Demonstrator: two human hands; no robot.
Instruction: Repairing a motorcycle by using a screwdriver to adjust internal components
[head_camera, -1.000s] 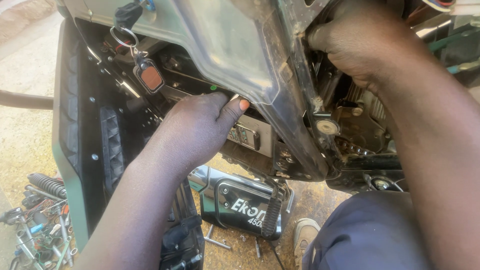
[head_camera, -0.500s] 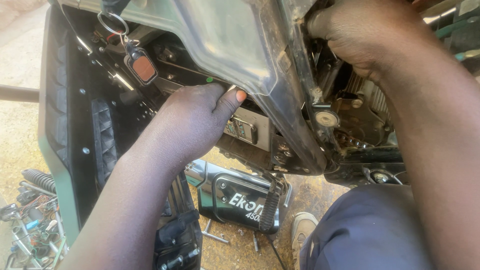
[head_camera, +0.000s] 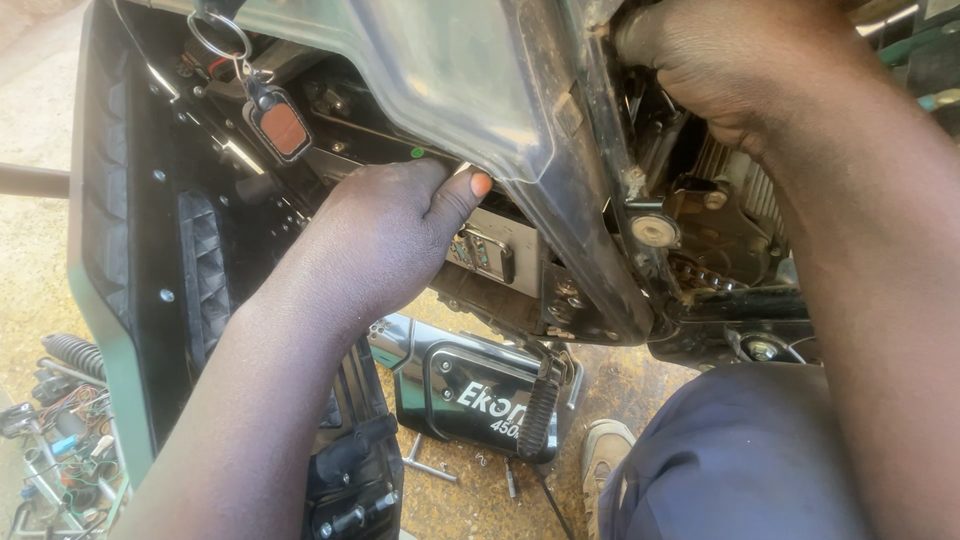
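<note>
The left hand (head_camera: 385, 235) is still gripping the edge of the black plastic body panel (head_camera: 560, 150), unmoved. The right hand (head_camera: 720, 60), curled, is reaching behind the panel; its grasp cannot be determined. The orange key fob (head_camera: 280, 125) has swung left.

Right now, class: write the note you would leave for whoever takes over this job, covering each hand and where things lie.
Left hand: pressed against the motorcycle frame under the clear panel, thumb up by its lower edge.
Right hand: reaching into the engine area; what it grips is hidden.
Key fob hangs above the left hand.
Black cover lies on the ground.
Panel not yet off.
</note>
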